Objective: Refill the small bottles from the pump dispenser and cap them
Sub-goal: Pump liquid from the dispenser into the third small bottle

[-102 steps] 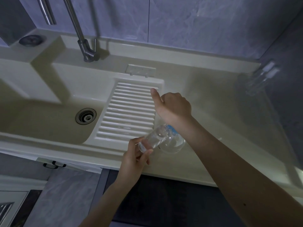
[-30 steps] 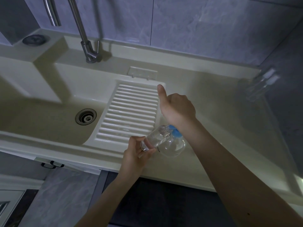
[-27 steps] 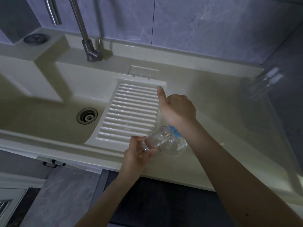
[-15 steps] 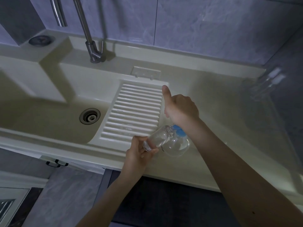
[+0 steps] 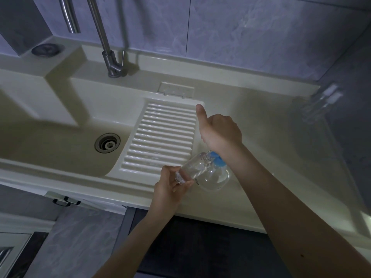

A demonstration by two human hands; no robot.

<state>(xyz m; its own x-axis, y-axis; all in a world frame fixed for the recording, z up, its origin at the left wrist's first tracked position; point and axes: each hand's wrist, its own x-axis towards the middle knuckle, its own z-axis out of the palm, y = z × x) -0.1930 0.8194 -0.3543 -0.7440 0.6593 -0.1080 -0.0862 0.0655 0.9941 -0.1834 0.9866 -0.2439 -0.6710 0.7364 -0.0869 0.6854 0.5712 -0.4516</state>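
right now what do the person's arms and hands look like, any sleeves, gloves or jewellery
Both arms are bare as far as the picture shows: no sleeves or cuffs on either forearm. The left hand and the right hand wear no gloves. No watch, bracelet or ring is visible, though the light is dim and some fingers are hidden. The right forearm has a small dark mark low down, near the picture's lower right edge.

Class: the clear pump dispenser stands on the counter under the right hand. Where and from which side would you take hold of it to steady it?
Probably the round clear body of the pump dispenser, from its right side. The small bottle in the left hand blocks the left, and the right hand covers the blue pump top.
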